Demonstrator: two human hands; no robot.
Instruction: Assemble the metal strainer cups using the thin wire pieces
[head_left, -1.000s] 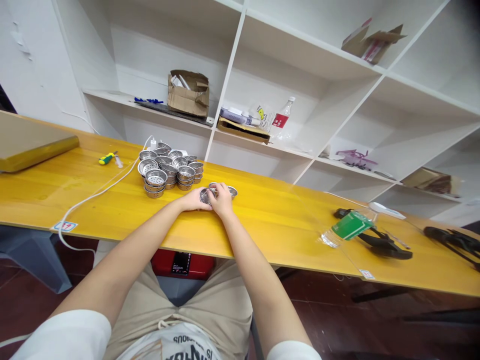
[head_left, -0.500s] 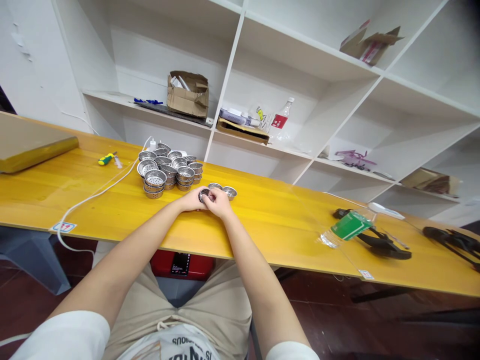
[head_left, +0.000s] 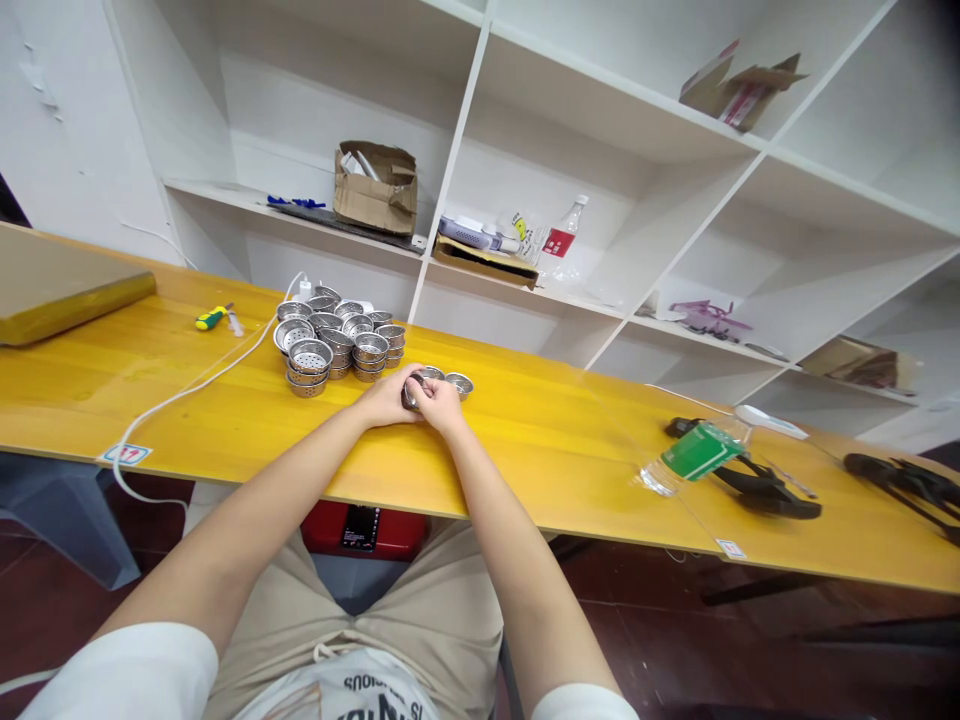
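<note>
Between my two hands is a small round metal strainer cup (head_left: 410, 396), tilted on its side and partly hidden by fingers. My left hand (head_left: 386, 400) wraps round it from the left. My right hand (head_left: 441, 403) grips it from the right, with the thumb on its face. Just behind my hands, two more metal cups stand on the table, the right one (head_left: 460, 384) in plain view and the other (head_left: 433, 373) partly covered. To the left, several perforated metal cups (head_left: 310, 355) are stacked in a cluster.
The yellow table (head_left: 525, 450) runs along white shelves. A yellow-green screwdriver (head_left: 213, 317) and a white cable (head_left: 187, 389) lie at left, near a flat board (head_left: 67, 285). A bottle with a green label (head_left: 701, 450) lies at right beside black straps (head_left: 765, 490).
The cup in my hands has been turned more onto its side, and my fingers have shifted on it. The stacked cups and the two cups behind have not moved.
</note>
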